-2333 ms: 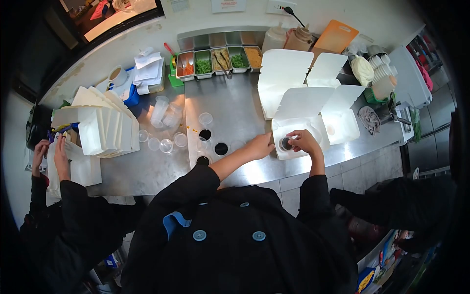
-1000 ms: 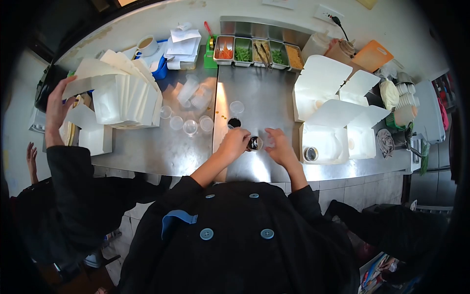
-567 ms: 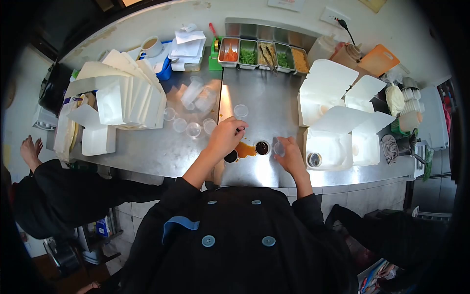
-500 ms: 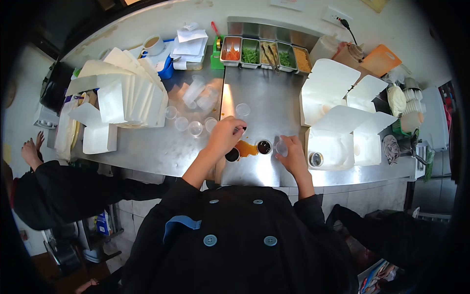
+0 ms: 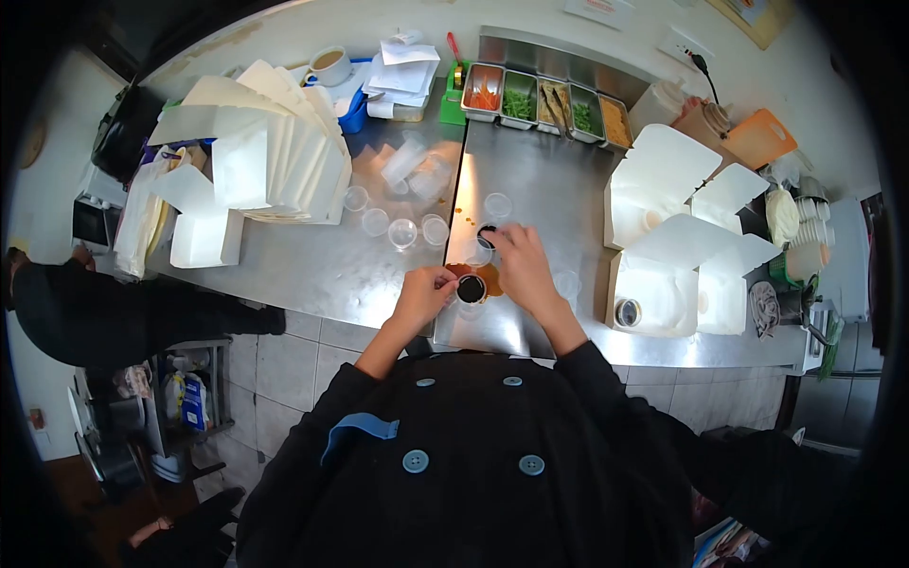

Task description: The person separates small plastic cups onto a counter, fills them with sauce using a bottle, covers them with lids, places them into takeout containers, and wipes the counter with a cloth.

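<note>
Near the counter's front edge, a small clear cup of dark sauce stands in a brown spill. My left hand is at the left rim of this cup, its thumb and index finger pinched together; whether they grip the rim is too small to tell. My right hand reaches over the counter, its fingers closed on a second cup of dark sauce behind the first. Clear round lids lie behind and to the right of my hands.
Open white boxes stand on the right, one holding a sauce cup. Folded white boxes and loose clear cups are on the left. Food trays line the back. A co-worker's dark sleeve shows at far left.
My right hand has left the clear lid and moved left to the rear sauce cup. My left hand has come down beside the front cup. The co-worker at left has shifted away from the counter.
</note>
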`<state>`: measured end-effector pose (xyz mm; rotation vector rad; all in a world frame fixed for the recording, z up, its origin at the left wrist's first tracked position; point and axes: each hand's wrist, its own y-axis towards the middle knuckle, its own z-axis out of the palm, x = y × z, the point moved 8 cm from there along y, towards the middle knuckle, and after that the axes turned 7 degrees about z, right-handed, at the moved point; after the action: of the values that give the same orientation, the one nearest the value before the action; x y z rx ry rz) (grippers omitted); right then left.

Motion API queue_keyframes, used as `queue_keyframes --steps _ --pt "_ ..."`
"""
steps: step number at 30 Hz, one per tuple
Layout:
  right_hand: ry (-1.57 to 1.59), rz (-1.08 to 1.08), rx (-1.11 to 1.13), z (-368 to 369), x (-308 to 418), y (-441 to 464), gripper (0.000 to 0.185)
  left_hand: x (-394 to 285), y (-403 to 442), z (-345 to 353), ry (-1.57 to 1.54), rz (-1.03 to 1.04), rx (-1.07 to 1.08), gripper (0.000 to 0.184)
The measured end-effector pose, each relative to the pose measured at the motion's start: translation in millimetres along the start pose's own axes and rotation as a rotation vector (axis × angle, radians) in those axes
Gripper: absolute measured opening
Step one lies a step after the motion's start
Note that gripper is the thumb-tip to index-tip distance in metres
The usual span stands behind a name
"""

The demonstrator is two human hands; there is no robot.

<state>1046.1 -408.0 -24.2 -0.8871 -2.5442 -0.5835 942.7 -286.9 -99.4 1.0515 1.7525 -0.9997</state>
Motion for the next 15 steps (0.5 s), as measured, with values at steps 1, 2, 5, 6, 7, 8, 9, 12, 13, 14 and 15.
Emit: queue_keyframes --steps 1,2,5,6,7,8,9,12,13,14,15 --pt "-0.045 -0.049 0.029 5.5 8.8 12.4 0.039 8.5 1.3 2.9 -0.040 -0.014 0.000 0.010" --pt "-0.089 -0.096 0.059 10.0 17.2 24.2 0.038 8.4 0.1 2.5 -0.054 -0.014 -0.010 0.011" --pt "-0.257 -0.181 0.211 36.2 18.5 46.6 0.034 7.9 0.2 2.6 -0.103 -0.015 -0.037 0.011" --pt "-0.318 -0.201 0.274 46.7 16.4 49.6 0.032 10.8 0.6 3.3 -0.122 -0.019 -0.046 0.011" --pt "-0.320 -0.189 0.317 48.0 17.1 52.6 0.031 12.4 0.3 3.7 -0.142 -0.024 -0.055 0.011" --pt "-0.323 -0.177 0.361 47.3 18.3 54.8 0.030 12.2 0.0 3.8 -0.134 -0.016 -0.064 0.011" --pt "-0.326 -0.164 0.404 47.5 18.8 55.2 0.029 11.2 0.2 3.6 -0.127 -0.008 -0.073 0.011" --pt "-0.270 -0.207 0.345 38.2 22.7 53.7 0.026 4.9 -0.5 2.7 -0.082 -0.001 -0.084 0.009" --pt "-0.258 -0.209 0.328 36.0 24.6 52.3 0.024 3.4 -0.3 2.2 -0.063 0.000 -0.085 0.009" --pt "-0.245 -0.210 0.310 33.6 26.6 48.7 0.022 3.6 0.4 2.0 -0.055 0.000 -0.090 0.009" --pt "-0.234 -0.209 0.292 30.8 28.8 44.0 0.020 4.2 1.1 2.1 -0.048 0.000 -0.093 0.009"
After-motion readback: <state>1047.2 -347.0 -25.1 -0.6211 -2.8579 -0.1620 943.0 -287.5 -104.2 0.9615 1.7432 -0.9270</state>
